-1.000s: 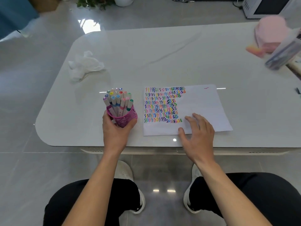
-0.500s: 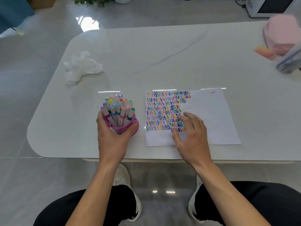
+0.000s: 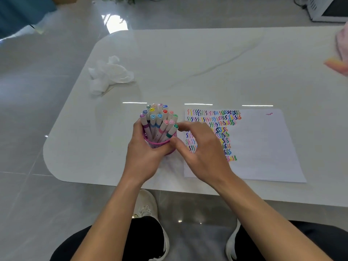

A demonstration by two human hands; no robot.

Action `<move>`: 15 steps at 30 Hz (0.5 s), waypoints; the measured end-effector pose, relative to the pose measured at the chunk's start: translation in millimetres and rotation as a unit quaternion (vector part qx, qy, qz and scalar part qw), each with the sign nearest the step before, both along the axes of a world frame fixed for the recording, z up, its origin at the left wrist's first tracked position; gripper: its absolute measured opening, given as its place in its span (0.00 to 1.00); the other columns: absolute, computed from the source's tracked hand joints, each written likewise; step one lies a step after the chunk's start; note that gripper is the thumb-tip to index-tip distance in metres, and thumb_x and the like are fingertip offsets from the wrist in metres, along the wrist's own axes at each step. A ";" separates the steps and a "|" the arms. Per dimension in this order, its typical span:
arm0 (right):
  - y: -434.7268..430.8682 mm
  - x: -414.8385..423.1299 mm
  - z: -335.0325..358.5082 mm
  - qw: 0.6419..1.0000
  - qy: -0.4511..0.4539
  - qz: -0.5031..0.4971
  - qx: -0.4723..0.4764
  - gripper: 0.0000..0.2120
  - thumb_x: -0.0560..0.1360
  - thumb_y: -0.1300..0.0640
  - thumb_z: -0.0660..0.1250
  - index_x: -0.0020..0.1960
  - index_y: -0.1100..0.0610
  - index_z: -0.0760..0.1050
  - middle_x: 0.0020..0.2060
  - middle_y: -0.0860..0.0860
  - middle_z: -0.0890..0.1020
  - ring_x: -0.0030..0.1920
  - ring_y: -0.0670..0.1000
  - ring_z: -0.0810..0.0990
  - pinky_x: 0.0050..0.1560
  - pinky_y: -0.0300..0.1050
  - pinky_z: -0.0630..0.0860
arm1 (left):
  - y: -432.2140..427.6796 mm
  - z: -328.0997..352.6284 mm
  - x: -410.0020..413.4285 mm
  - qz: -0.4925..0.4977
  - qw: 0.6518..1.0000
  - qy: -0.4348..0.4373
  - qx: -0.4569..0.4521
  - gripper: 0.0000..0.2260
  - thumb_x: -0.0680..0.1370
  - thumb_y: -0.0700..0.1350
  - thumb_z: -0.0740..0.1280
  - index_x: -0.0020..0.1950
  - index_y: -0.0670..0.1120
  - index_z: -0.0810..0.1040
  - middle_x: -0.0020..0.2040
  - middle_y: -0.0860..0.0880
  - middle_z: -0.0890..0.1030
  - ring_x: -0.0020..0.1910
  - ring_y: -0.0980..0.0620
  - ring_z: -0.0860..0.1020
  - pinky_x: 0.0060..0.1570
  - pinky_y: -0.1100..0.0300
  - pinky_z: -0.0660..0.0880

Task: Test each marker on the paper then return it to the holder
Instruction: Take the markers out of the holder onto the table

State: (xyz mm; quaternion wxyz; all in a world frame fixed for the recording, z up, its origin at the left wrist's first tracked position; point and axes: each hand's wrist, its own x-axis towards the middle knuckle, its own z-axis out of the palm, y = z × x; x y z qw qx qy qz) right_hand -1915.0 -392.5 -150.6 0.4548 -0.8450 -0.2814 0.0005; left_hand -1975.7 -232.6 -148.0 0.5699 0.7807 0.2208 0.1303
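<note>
**Right hand at the next marker**

Left hand (image 3: 146,155) gripped the pink holder (image 3: 157,144), likely steadying it on the table (image 3: 188,63). Right hand (image 3: 203,149) was loose and held nothing, fingertips at the green-capped marker (image 3: 172,131), probably to pull it. About fifteen markers (image 3: 159,117), all in the holder. One paper (image 3: 263,147) just right, one crumpled tissue (image 3: 109,74) beyond.

Seen from above: the left hand (image 3: 145,155) and right hand (image 3: 205,153) are bare, as are both forearms down to the frame's lower edge. Black trousers (image 3: 113,245) cover both legs. The left shoe (image 3: 147,203) is white with white laces, and the right shoe (image 3: 232,243) is white with a dark side marking.
</note>
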 end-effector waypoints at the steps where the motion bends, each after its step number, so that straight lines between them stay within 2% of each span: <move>1: 3.8 2.1 0.5 1.000 0.000 -0.005 0.002 0.16 0.80 0.51 0.72 0.66 0.53 0.79 0.57 0.47 0.82 0.60 0.45 0.77 0.62 0.33 0.69 | 2.5 1.1 3.9 -0.005 1.000 0.001 -0.006 0.32 0.67 0.47 0.82 0.66 0.57 0.71 0.55 0.65 0.81 0.53 0.65 0.81 0.44 0.72 0.77; 4: 13.4 8.8 1.3 1.000 0.005 -0.019 0.014 0.15 0.79 0.51 0.73 0.64 0.53 0.79 0.56 0.46 0.82 0.58 0.46 0.78 0.60 0.35 0.71 | 10.3 3.0 14.6 -0.013 1.000 0.004 -0.023 0.32 0.66 0.44 0.83 0.66 0.55 0.72 0.54 0.62 0.82 0.53 0.62 0.82 0.41 0.70 0.79; 8: 20.9 17.1 -1.3 0.999 0.023 -0.027 0.030 0.15 0.78 0.49 0.74 0.62 0.52 0.77 0.53 0.44 0.81 0.55 0.44 0.78 0.58 0.36 0.74 | 14.8 0.5 17.5 -0.017 0.999 0.010 -0.026 0.34 0.65 0.47 0.83 0.67 0.55 0.71 0.57 0.59 0.82 0.54 0.61 0.82 0.43 0.70 0.79; 12: 29.5 25.7 -1.3 0.992 0.114 -0.020 0.046 0.35 0.70 0.38 0.79 0.68 0.50 0.67 0.54 0.46 0.78 0.57 0.45 0.77 0.57 0.37 0.73 | 20.1 0.9 17.1 -0.016 1.000 0.018 0.003 0.35 0.64 0.49 0.83 0.67 0.54 0.72 0.56 0.59 0.82 0.54 0.63 0.80 0.50 0.70 0.79; 15: 45.3 33.7 4.6 0.994 0.103 -0.005 0.020 0.44 0.65 0.34 0.79 0.73 0.49 0.66 0.57 0.44 0.74 0.57 0.45 0.74 0.57 0.38 0.73 | 25.4 1.5 15.5 -0.028 0.999 0.017 -0.013 0.34 0.62 0.47 0.82 0.65 0.55 0.74 0.55 0.59 0.83 0.53 0.60 0.82 0.46 0.66 0.81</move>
